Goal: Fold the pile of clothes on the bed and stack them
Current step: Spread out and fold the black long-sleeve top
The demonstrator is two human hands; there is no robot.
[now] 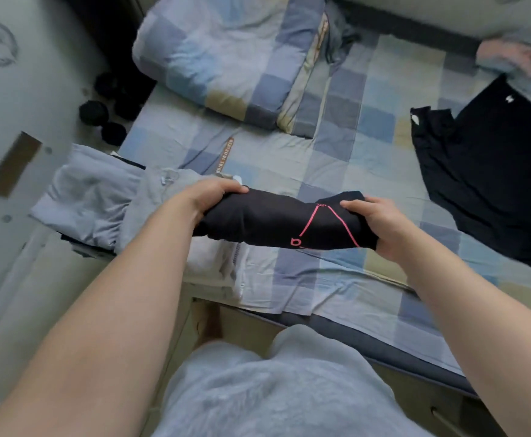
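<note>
A folded black garment with pink line print [277,220] hangs between my two hands above the checked bed sheet [336,146]. My left hand [213,195] grips its left end, fingers curled over the top. My right hand [376,223] grips its right end, thumb on top. Just below it and to the left lies a stack of folded clothes: white pieces [217,266] and light grey-blue ones [91,197]. A second black garment [491,184] lies spread out, unfolded, at the right of the bed.
A folded checked quilt [223,55] lies at the head of the bed. Pink and blue clothes [516,58] are heaped at the far right. Dark round weights [100,115] sit on the floor left of the bed. The bed's front edge [368,345] runs in front of my legs.
</note>
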